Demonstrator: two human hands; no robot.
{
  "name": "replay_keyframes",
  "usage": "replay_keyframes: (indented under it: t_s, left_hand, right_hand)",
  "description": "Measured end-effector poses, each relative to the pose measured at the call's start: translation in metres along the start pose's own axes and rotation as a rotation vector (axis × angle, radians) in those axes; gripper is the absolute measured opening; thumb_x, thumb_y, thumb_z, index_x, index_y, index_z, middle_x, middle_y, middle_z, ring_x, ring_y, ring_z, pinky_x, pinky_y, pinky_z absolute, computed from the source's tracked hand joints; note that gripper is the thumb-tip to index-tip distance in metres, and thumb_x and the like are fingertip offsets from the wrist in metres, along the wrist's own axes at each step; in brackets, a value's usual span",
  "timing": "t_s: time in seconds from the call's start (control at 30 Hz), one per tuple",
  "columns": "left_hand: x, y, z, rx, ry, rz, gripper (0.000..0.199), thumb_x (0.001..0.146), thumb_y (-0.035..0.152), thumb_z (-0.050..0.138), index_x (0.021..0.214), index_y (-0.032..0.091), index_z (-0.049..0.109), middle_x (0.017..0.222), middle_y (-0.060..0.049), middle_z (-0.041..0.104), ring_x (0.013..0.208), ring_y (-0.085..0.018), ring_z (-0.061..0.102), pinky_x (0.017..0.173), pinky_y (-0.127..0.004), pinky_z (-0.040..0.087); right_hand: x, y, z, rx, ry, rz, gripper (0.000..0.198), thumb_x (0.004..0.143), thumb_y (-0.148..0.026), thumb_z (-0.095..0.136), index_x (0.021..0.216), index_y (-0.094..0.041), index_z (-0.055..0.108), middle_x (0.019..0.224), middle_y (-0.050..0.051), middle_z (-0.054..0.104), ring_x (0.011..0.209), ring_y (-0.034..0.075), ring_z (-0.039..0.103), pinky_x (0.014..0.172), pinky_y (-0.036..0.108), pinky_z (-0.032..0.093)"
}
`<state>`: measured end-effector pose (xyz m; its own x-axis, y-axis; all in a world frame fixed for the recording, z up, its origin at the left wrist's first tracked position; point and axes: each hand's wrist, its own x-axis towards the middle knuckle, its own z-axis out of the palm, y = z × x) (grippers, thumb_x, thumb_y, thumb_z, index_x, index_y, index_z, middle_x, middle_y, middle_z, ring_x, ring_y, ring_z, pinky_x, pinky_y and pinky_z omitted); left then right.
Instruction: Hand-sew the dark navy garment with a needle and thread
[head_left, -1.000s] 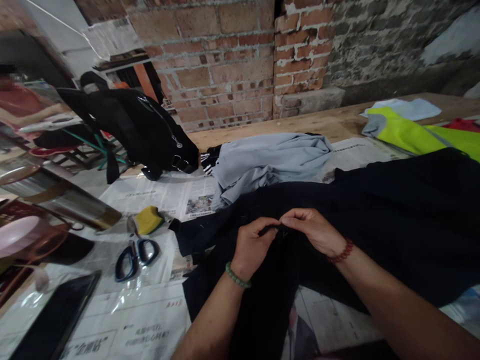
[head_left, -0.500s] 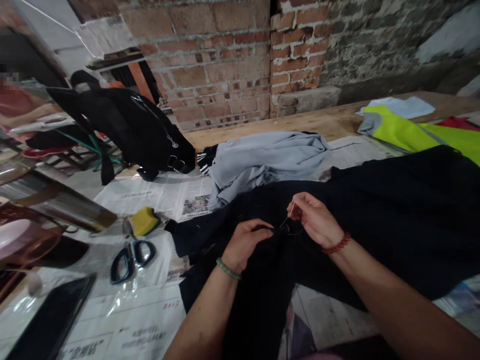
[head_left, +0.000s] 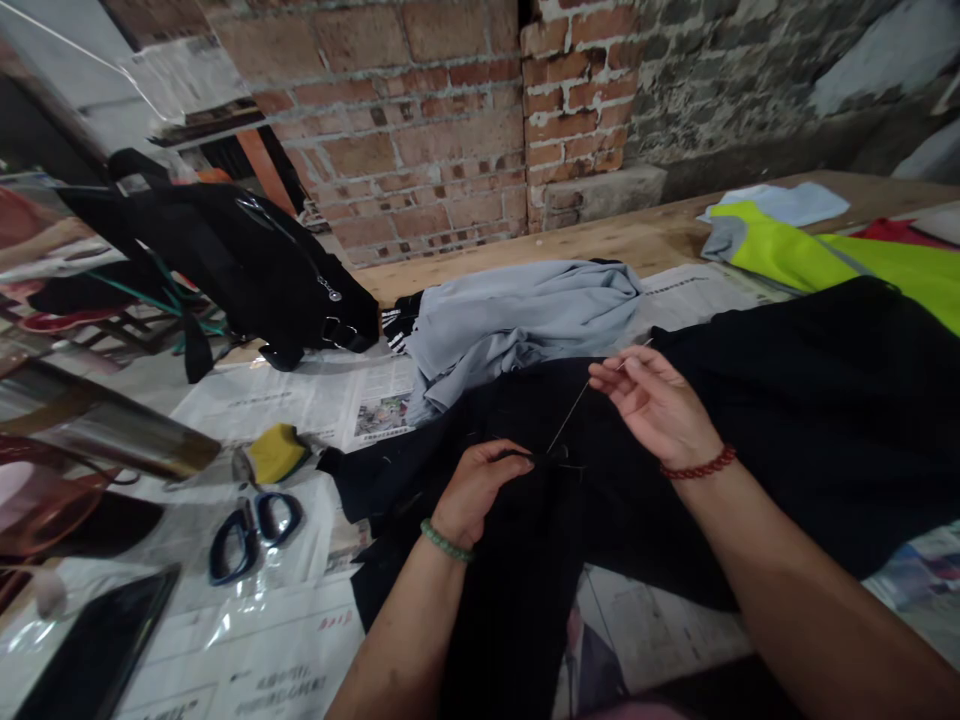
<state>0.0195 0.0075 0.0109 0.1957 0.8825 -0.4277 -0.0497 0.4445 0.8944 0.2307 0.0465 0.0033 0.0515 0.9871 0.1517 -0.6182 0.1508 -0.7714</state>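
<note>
My left hand, with a green bead bracelet at the wrist, pinches a fold of the dark garment between thumb and forefinger. Up and to the right, my right hand, wearing a red bracelet, is closed on a thread. The thread runs taut and slanting from the pinched fold up to the fingers. A slim pale tip shows above those fingertips; whether it is a needle I cannot make out. Beside the left fingertips sits a small dark, shiny spot on the cloth, too dim to name.
Newspaper under clear plastic covers the table. Blue-handled scissors, a yellow sponge-like pad, a phone and a metal flask lie left. Behind are a black bag, grey cloth and a yellow-green garment.
My right hand has moved up and to the right, away from the left, drawing out a longer stretch of thread. The left hand keeps its pinch on the garment.
</note>
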Motion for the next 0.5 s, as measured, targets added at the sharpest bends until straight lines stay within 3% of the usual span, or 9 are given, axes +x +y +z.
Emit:
replay_keyframes:
  t_s: [0.23, 0.5]
  left_hand:
    - [-0.001, 0.000, 0.000, -0.020, 0.003, -0.023, 0.008, 0.056, 0.015, 0.066, 0.064, 0.015, 0.066, 0.050, 0.003, 0.060, 0.044, -0.008, 0.051, 0.046, -0.019, 0.037]
    - [-0.001, 0.002, -0.001, -0.022, -0.008, -0.023, 0.008, 0.056, 0.016, 0.065, 0.064, 0.015, 0.065, 0.050, 0.003, 0.060, 0.043, -0.008, 0.052, 0.047, -0.019, 0.038]
  right_hand:
    - [0.007, -0.011, -0.011, -0.008, 0.121, -0.362, 0.007, 0.075, -0.019, 0.056, 0.082, -0.021, 0.055, 0.077, -0.003, 0.062, 0.087, 0.016, 0.061, 0.091, 0.043, 0.038]
    - [0.011, -0.020, -0.014, -0.044, 0.319, -0.599, 0.007, 0.076, -0.017, 0.051, 0.083, -0.018, 0.053, 0.076, -0.002, 0.061, 0.083, 0.015, 0.062, 0.089, 0.042, 0.040]
